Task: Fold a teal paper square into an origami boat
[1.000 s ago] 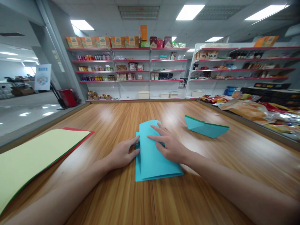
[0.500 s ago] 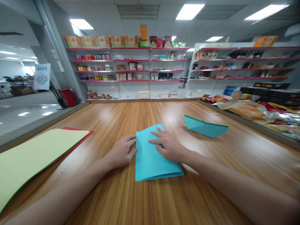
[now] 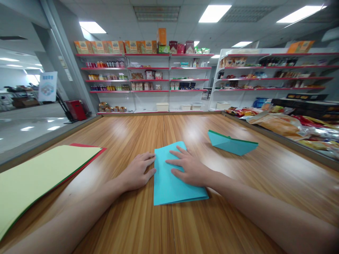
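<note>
The bright-blue folded paper sheet (image 3: 166, 188) lies on the brown wood-grain table (image 3: 119, 132), about midway between its left and right edges and well short of the far edge. It is probably very light and fairly crisp, stiff enough to hold a crease yet soft enough to bow; its layers show slightly apart at the near right corner, and the far end looks a little raised. Being thin and smooth, it would likely skid under a sideways push and could tear or crumple if pinched hard, so the sensible holds seem to be flat pressure on the broad face and light fingertips along the edges. The hands suit that: the right hand (image 3: 192, 169) is spread wide and rests on the face, gripping nothing, while the left hand (image 3: 139, 173) is loosely bent, thumb apart from the fingers, tips at the sheet's left edge. Counted, there is one such sheet, one boat-like folded blue paper piece with a green rim (image 3: 233, 144) towards the table's far right corner, and one pile of large flat paper sheets (image 3: 47, 173) by the left edge — three colours show, pale yellow, green and red, but the number of sheets cannot be told.
</note>
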`<state>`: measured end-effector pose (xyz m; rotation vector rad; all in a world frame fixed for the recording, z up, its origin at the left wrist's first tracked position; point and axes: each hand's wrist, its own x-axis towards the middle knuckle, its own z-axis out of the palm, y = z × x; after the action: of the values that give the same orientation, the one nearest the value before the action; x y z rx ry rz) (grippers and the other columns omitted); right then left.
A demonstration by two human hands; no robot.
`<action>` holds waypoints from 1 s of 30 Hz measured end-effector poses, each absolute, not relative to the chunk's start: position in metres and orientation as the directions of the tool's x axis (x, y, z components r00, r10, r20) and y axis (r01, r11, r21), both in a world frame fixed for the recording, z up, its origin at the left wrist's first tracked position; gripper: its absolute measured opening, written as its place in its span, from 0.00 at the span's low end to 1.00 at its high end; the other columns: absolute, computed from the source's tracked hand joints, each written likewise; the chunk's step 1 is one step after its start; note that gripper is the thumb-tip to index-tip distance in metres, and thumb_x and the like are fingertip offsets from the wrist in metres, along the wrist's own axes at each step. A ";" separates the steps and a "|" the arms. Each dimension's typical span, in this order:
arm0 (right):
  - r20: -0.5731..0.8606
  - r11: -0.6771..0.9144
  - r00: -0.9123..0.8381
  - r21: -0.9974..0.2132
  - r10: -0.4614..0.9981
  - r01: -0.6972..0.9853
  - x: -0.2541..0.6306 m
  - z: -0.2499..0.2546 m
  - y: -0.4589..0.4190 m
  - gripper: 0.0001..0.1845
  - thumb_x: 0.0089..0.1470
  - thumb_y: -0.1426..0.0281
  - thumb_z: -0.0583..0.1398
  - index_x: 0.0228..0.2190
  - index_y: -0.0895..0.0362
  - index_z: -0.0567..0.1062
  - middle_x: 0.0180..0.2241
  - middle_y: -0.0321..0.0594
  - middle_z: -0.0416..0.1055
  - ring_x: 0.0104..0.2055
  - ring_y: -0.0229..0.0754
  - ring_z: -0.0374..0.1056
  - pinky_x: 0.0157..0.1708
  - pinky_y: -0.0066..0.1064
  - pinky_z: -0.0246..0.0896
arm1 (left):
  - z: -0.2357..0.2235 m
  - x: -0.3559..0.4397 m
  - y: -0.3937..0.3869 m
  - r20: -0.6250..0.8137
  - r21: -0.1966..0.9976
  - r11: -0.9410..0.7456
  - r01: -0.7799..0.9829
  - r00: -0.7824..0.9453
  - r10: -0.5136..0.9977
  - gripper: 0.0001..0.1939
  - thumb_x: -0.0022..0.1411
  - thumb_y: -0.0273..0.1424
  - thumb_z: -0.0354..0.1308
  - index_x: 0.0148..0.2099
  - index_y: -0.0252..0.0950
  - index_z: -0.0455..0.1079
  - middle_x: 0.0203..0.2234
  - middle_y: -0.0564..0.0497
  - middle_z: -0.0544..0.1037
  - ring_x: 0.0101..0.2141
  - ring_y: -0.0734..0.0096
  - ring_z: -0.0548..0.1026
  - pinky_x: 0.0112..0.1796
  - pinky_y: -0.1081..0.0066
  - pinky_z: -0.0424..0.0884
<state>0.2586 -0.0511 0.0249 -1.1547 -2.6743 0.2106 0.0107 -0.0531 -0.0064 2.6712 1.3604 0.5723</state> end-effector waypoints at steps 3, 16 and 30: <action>0.152 0.684 -0.668 -0.217 0.728 0.697 0.257 0.025 -0.053 0.23 0.59 0.59 0.53 0.54 0.49 0.69 0.63 0.42 0.53 0.66 0.58 0.40 0.60 0.58 0.39 | -0.006 0.010 -0.053 0.285 0.256 -0.597 0.760 0.531 0.798 0.25 0.64 0.36 0.51 0.60 0.30 0.62 0.57 0.40 0.66 0.57 0.54 0.61 0.57 0.54 0.58; 0.055 0.724 -0.729 -0.188 0.682 0.663 0.270 0.038 -0.045 0.30 0.48 0.70 0.59 0.54 0.48 0.69 0.62 0.45 0.55 0.65 0.60 0.43 0.58 0.59 0.40 | 0.003 0.011 -0.059 0.289 0.322 -0.705 0.632 0.644 0.709 0.19 0.63 0.33 0.53 0.55 0.35 0.68 0.51 0.42 0.70 0.56 0.57 0.62 0.57 0.56 0.59; 0.045 0.787 -0.799 -0.215 0.599 0.578 0.274 0.041 -0.046 0.35 0.43 0.71 0.59 0.56 0.48 0.67 0.63 0.41 0.53 0.66 0.58 0.40 0.60 0.56 0.38 | 0.002 0.010 -0.061 0.364 0.388 -0.758 0.524 0.669 0.648 0.15 0.63 0.29 0.52 0.51 0.41 0.72 0.45 0.46 0.72 0.49 0.61 0.69 0.51 0.61 0.65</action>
<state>0.2736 -0.0461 0.0408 -0.9464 -2.8641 0.2904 0.0103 -0.0606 0.0025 2.6345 0.9432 0.7178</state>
